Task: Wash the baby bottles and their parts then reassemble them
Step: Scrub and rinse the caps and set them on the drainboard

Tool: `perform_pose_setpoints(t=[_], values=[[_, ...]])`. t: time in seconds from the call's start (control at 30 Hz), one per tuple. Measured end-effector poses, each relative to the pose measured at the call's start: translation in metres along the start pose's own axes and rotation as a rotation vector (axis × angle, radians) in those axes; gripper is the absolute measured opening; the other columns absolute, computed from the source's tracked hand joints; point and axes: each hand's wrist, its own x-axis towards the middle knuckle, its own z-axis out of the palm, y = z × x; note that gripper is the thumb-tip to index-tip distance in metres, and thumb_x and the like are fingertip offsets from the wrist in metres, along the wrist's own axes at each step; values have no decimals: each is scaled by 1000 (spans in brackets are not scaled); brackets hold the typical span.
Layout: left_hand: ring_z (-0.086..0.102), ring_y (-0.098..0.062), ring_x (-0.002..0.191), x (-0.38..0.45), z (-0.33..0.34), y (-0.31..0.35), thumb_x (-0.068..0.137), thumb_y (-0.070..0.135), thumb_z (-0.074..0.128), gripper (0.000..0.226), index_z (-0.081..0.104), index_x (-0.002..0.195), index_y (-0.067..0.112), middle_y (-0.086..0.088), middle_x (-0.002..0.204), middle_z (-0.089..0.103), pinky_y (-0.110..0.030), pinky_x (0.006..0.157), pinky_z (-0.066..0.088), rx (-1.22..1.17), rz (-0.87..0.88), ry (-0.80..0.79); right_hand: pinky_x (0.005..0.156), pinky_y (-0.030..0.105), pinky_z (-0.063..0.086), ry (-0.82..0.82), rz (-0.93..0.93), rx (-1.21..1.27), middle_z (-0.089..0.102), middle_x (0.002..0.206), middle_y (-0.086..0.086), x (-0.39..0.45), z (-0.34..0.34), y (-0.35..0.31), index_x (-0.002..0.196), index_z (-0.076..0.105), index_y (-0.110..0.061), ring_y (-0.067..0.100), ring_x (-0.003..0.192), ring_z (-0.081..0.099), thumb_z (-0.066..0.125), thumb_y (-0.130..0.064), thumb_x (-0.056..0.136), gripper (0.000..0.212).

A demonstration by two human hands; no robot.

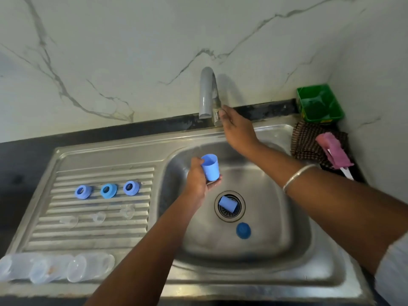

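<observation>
Item: light-blue bottle cap (pixel 210 167), held upright and mouth-up in the left hand (pixel 197 181), fingers curled round its wall, over the sink basin (pixel 276 228) and just below and in front of the tap spout (pixel 205 93). The right hand (pixel 235 127) is nearer the tap, fingers on its valve (pixel 216 117); whether they clasp it cannot be told. Basin holds two caps: one (pixel 227 203) lying sideways on the drain (pixel 240 214), one darker (pixel 243 230) mouth-down just nearer.
</observation>
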Motion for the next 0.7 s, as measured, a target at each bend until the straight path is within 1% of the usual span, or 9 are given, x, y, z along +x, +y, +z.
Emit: perform_pose_setpoints(t=[0.07,0.13,0.2,0.3,0.37,0.47,0.53,0.6,0.7], values=[[59,-30,89,-1,2,6,95,30,40,29,57,108,10,-14,102,56,-31,58,57,-31,-28,-23,102,38,44,-90,49,-66,65,128,9,14,2,2,139,52,-27,32,121,58,29,-48,106,45],[61,-27,81,-3,6,11,93,31,41,38,58,118,7,-12,99,60,-31,62,52,4,-45,-47,102,37,42,-148,66,-96,63,130,9,23,3,4,139,51,-27,33,122,56,26,-49,107,46],[61,-24,76,-2,10,13,92,34,42,38,60,116,11,-8,96,64,-30,66,46,51,-47,-73,102,35,40,-176,83,-72,60,133,5,28,4,4,141,49,-25,30,125,54,27,-47,107,47],[63,-22,75,4,13,16,94,35,42,25,59,101,18,-5,90,65,-31,68,44,93,-37,-78,92,50,54,-208,183,32,56,116,1,33,9,3,141,48,-18,36,115,60,28,-49,106,50],[63,-21,76,12,14,18,96,35,41,22,58,101,21,-3,91,64,-32,70,45,120,-14,-63,83,58,57,-223,247,75,58,106,10,38,15,1,140,45,-13,39,105,63,26,-50,106,54],[59,-21,84,17,16,18,97,32,40,20,57,102,22,-1,92,59,-36,73,48,122,14,-67,83,53,56,-185,238,48,59,89,10,40,20,4,133,49,-12,30,88,61,24,-50,105,53],[59,-22,87,20,20,18,97,31,40,22,57,106,21,-3,95,58,-37,72,49,104,-7,-77,89,50,52,-184,219,0,58,84,1,42,21,8,124,54,-18,31,92,61,27,-47,106,43],[59,-22,86,22,24,18,97,31,40,21,57,104,21,-4,97,58,-38,72,51,90,-25,-75,95,49,48,-225,201,-55,60,92,-2,44,20,10,122,54,-25,30,97,58,30,-40,106,33],[58,-21,82,24,30,19,98,32,41,19,57,98,22,-5,95,59,-39,72,52,77,-25,-90,99,43,44,-271,135,-231,60,117,11,44,16,2,134,51,-15,29,103,54,31,-28,107,35]])
